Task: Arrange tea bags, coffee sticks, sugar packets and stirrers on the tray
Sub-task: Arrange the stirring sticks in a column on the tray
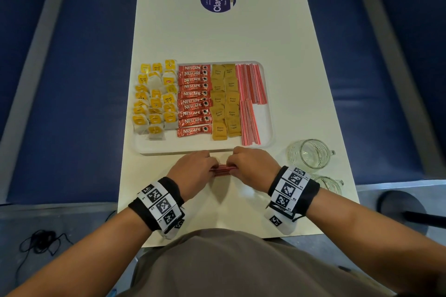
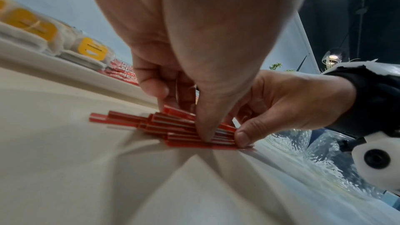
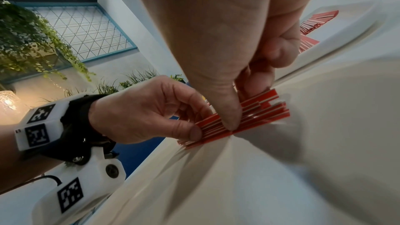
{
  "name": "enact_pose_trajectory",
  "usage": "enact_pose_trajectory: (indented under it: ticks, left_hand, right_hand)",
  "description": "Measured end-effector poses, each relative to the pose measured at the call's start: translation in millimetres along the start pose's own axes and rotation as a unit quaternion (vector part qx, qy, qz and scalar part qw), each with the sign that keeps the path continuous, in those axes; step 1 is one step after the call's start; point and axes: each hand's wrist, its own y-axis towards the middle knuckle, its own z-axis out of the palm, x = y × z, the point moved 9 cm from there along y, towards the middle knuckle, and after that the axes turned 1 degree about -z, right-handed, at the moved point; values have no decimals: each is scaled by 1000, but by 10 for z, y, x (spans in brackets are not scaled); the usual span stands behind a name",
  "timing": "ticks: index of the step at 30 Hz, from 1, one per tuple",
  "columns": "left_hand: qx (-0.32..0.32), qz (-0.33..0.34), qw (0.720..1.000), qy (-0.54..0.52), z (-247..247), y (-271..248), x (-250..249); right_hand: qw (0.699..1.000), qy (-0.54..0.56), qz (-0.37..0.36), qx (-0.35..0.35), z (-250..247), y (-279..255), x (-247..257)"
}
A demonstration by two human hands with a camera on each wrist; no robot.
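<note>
Currently, left hand (image 1: 193, 168) and right hand (image 1: 251, 166) each pinch one end of the red stirrer bundle (image 2: 186, 128) on the table just beside the tray (image 1: 183, 150); uneven ends suggest stirrers may slip out during lifting.

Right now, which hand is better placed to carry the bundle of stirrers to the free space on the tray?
Right hand, probably. Both hands grip the stirrer bundle, but the tray's bare patch is at the right edge, on its side; the left hand would have to cross over.
</note>
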Motion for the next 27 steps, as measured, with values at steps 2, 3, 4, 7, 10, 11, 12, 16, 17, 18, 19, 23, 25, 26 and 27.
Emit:
enact_pose_trajectory:
  ticks: [2, 3, 4, 7, 10, 11, 12, 16, 17, 18, 19, 23, 25, 26, 27]
  left_hand:
    - [4, -1, 1000, -1, -3, 5, -2]
    - [5, -2, 1000, -2, -9, 7, -6]
    - [6, -2, 1000, -2, -14, 8, -7]
    - [6, 1, 1000, 0, -29, 7, -19]
    - [0, 9, 1000, 9, -30, 10, -39]
    - [-3, 11, 1000, 12, -30, 10, -46]
    - [-6, 14, 1000, 17, -32, 8, -52]
    - [-29, 25, 999, 16, -83, -5, -75]
    - [-30, 22, 999, 11, -92, -7, -73]
    - [-30, 18, 999, 5, -96, -10, -71]
    - [-32, 16, 999, 0, -101, -14, -73]
    - [-60, 18, 998, -15, -133, -26, -90]
    - [-62, 21, 998, -9, -144, -32, -117]
    - [-64, 22, 998, -7, -153, -37, -134]
    - [-66, 22, 998, -5, -169, -41, -151]
  right_hand:
    - [1000, 2, 2, 1, -19, 1, -7]
    - [1000, 4, 3, 1, -30, 2, -14]
    - [1000, 7, 5, 0, -39, 1, -21]
    - [1000, 5, 9, -4, -61, 2, -45]
    - [1000, 3, 11, -2, -69, -1, -53]
    - [1000, 2, 10, -2, -76, -3, -51]
    - [1000, 1, 8, -5, -89, -9, -47]
    - [1000, 7, -7, -25, -176, -24, -37]
    - [999, 5, -14, -32, -195, -26, -30]
    - [999, 1, -22, -39, -210, -27, -24]
    - [999, -3, -27, -46, -219, -28, -22]
    - [998, 2, -32, -56, -229, -41, -20]
    - [998, 5, -31, -55, -236, -41, -22]
    - [998, 6, -30, -54, -242, -40, -27]
    - [998, 9, -29, -53, -250, -38, -34]
